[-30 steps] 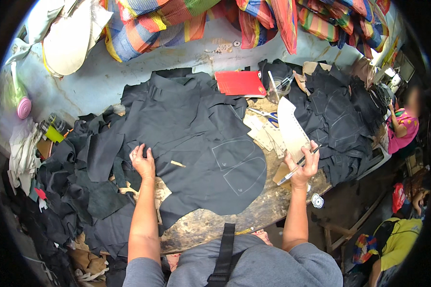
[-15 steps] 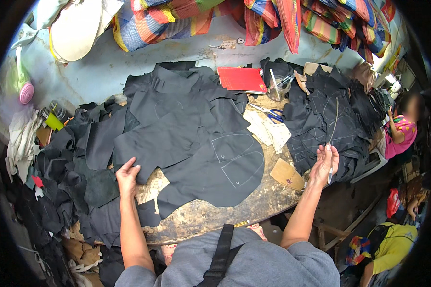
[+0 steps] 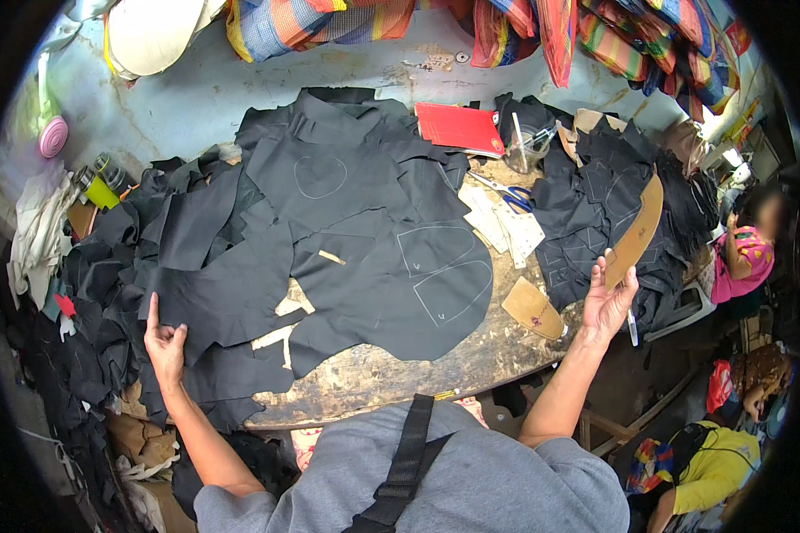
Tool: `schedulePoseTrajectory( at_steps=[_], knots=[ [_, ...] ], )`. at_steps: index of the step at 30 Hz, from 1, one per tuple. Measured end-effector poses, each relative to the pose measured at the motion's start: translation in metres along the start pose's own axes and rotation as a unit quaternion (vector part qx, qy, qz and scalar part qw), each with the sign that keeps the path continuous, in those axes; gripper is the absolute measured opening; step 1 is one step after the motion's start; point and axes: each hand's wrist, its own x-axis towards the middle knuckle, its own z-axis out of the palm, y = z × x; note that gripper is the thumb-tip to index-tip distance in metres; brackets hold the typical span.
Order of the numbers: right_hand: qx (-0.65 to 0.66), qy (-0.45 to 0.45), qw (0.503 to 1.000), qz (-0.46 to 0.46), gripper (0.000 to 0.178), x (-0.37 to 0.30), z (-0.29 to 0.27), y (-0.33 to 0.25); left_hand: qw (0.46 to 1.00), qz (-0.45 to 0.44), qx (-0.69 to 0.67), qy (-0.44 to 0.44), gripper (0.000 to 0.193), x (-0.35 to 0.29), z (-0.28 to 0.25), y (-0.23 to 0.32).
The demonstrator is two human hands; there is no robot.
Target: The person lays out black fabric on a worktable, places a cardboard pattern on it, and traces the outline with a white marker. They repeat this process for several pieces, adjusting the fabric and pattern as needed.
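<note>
My left hand (image 3: 164,354) grips the left edge of a black leather sheet (image 3: 231,289), index finger stretched along it. My right hand (image 3: 608,306) is raised over the table's right side. Its fingers hold a curved brown cardboard template (image 3: 636,233), with its flat face showing. A pale pen (image 3: 632,328) also sticks out below that hand. White outlines mark a larger black leather piece (image 3: 356,302) in the middle. A second brown template (image 3: 532,307) lies on the wooden table (image 3: 364,380), left of my right hand.
Blue-handled scissors (image 3: 513,197) and cream pattern cards (image 3: 493,218) lie beyond the brown template. Near the wall are a red folder (image 3: 459,128) and a clear cup of tools (image 3: 526,151). Black scraps (image 3: 107,302) heap up at left. Two people are at the right.
My left hand has moved left, drawing the black sheet with it and opening a gap beside the middle piece. The template in my right hand has turned from edge-on to face-on.
</note>
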Motion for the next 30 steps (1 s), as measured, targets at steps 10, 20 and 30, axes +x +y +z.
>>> schedulePoseTrajectory(
  at_steps=[10,20,30],
  knots=[
    [-0.013,-0.019,0.999,0.035,0.037,-0.019,0.008,0.000,0.899,0.318,-0.215,-0.209,0.068,-0.038,0.056,0.184],
    [-0.056,0.030,0.997,0.044,0.034,-0.025,-0.007,-0.009,0.896,0.097,-0.366,-0.233,0.064,-0.091,0.159,0.094],
    [-0.057,-0.066,0.990,0.111,0.039,-0.044,0.004,0.033,0.947,-0.012,-0.205,-0.249,0.039,-0.100,0.193,-0.012]
  ],
)
